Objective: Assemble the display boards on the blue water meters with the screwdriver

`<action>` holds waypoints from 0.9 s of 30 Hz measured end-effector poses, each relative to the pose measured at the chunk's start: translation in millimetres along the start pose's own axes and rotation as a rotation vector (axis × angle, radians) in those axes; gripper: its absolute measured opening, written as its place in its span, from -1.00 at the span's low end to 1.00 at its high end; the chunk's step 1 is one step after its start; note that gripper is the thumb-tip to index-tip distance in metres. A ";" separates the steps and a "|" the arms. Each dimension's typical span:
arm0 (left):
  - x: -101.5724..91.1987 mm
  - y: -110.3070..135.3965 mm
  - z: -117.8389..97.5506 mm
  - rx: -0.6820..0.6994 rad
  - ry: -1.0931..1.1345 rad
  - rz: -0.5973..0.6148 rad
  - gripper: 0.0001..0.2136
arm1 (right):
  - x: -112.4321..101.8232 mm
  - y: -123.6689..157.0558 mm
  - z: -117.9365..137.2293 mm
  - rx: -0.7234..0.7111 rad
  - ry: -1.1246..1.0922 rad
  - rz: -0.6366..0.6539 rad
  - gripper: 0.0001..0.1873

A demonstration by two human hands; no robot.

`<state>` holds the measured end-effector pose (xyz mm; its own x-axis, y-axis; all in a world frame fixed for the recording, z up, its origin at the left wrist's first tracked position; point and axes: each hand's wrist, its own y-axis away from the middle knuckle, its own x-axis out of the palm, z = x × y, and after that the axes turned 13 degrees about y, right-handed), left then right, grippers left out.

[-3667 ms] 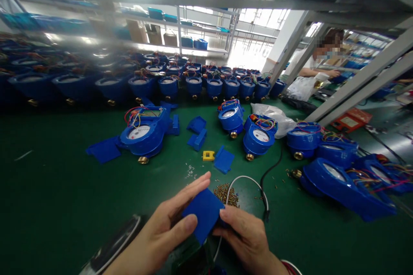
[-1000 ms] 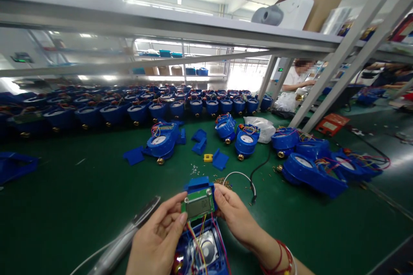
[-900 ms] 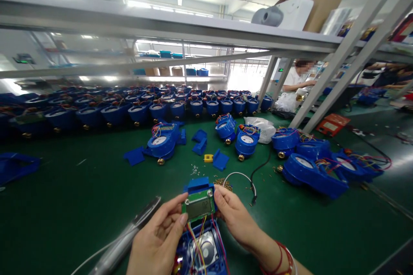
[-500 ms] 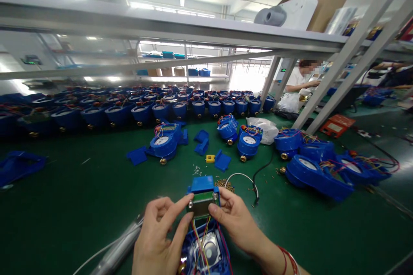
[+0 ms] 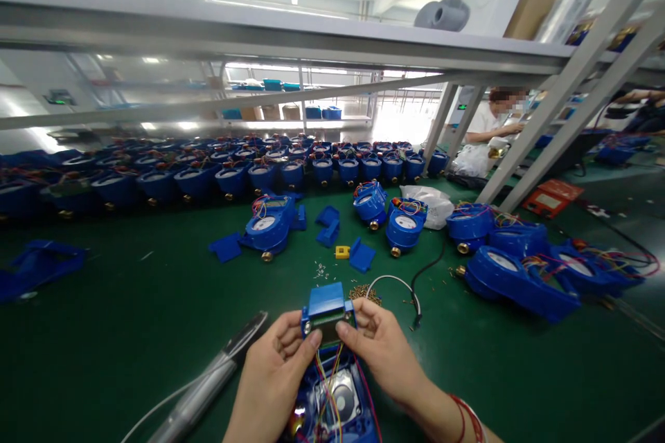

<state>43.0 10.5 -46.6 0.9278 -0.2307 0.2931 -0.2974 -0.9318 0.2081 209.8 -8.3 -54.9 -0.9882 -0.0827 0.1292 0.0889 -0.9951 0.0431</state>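
Shifted inward since the frame half a second earlier, the left hand now sets its thumb on the lower left corner of the circuit board. Head view: the green tabletop bears rows of blue meters at the back, with brass screws heaped just beyond the right hand; overhead runs a grey shelf, and a co-worker sits at far right. The circuit board is at the far end of the blue housing, face toward the wearer, long axis crosswise, right end slightly higher; wires trail nearward. The housing's long axis points away from the wearer. Both hands grasp the board, thumbs on its face, fingers curled at the sides; full seating cannot be told.
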 end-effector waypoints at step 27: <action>-14.5 36.6 8.9 0.658 -0.863 -0.019 -0.52 | -4.8 8.1 15.1 0.092 0.154 0.077 -0.64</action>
<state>20.7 -22.8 -51.5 0.8529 -0.0940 -0.5135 -0.3405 -0.8457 -0.4108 217.2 -15.1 -40.3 -0.9848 -0.1730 -0.0170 0.1694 -0.9769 0.1306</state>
